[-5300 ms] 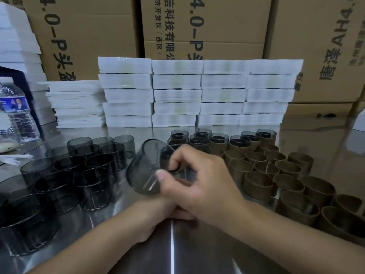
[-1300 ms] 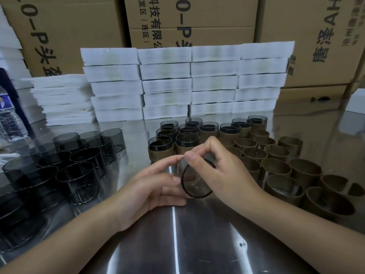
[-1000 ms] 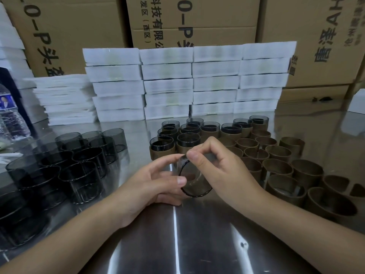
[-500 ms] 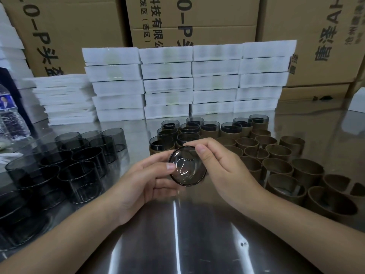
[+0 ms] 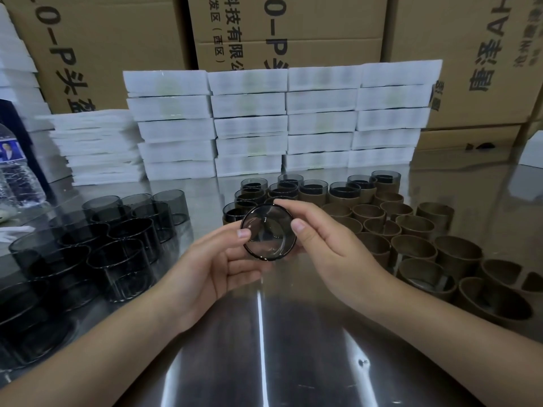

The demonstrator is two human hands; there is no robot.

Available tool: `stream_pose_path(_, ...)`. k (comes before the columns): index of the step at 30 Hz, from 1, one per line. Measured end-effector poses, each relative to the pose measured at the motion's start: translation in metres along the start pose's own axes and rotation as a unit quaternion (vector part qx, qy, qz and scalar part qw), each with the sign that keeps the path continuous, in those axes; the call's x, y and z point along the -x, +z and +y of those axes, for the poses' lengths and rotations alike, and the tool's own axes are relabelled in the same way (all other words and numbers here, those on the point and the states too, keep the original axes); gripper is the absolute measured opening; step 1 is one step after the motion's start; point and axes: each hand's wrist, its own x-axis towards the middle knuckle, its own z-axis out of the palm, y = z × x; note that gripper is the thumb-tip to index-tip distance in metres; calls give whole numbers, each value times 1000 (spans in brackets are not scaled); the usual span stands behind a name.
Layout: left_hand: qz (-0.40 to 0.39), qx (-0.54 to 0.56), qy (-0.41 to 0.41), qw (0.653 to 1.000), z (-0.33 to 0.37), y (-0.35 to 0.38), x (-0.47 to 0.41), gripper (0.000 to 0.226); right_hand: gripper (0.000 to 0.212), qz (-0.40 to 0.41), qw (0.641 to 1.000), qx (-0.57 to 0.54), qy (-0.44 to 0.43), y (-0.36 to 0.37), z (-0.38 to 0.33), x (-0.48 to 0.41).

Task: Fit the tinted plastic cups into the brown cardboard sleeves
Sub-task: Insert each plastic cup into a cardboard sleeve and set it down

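Observation:
A tinted plastic cup (image 5: 268, 232) is held above the table's middle, turned so its round end faces me. My left hand (image 5: 211, 262) pinches its left rim with thumb and fingers, and my right hand (image 5: 320, 242) pinches its right rim. Several bare tinted cups (image 5: 123, 242) stand in a cluster at the left. Several empty brown cardboard sleeves (image 5: 411, 245) stand at the right. Behind the held cup, several sleeves with cups fitted in them (image 5: 313, 190) stand in rows.
The shiny metal table (image 5: 264, 348) reflects light near me. White foam trays (image 5: 282, 121) are stacked at the back, with large cardboard boxes (image 5: 279, 27) behind them. A water bottle (image 5: 14, 171) stands at the far left edge.
The cup has been lifted slightly and rotated from edge-on until its round end faces me. Both hands keep hold of it.

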Motion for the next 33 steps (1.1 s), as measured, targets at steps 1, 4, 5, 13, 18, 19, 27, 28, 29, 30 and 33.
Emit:
stream_pose_path(1, 2, 2, -1, 1000, 0, 0, 0, 63, 32, -9, 1000, 0, 1, 0, 0, 0)
stream_pose_path(4, 5, 9, -1, 1000, 0, 0, 0, 66, 36, -32, 999, 2, 7, -1, -2, 0)
stream_pose_path(5, 6, 12, -2, 1000, 0, 0, 0, 66, 38, -39, 999, 3, 10, -2, -2, 0)
stream_pose_path(13, 5, 27, -9, 1000, 0, 0, -1, 60, 45, -77, 997, 16, 28, -3, -1, 2)
stream_pose_path(18, 0, 34, -13, 999, 0, -1, 0, 52, 46, -74, 996, 29, 27, -4, 0, 2)
stream_pose_path(19, -1, 35, -13, 999, 0, -1, 0, 50, 48, -73, 996, 30, 29, -3, 1, 2)
stream_pose_path(27, -8, 25, -17, 999, 0, 0, -1, 46, 57, -64, 997, 24, 37, -2, 2, 3)
stream_pose_path(28, -9, 22, -17, 1000, 0, 0, -1, 45, 57, -62, 997, 25, 37, -1, 2, 3)
stream_pose_path(29, -8, 19, -18, 1000, 0, 0, -1, 44, 58, -61, 997, 26, 38, -1, 3, 2)
stream_pose_path(30, -8, 16, -18, 1000, 0, 0, -1, 44, 58, -58, 997, 26, 38, -1, 4, 2)
stream_pose_path(33, -12, 10, -19, 1000, 0, 0, 0, 44, 58, -54, 997, 24, 42, 0, 4, 2)
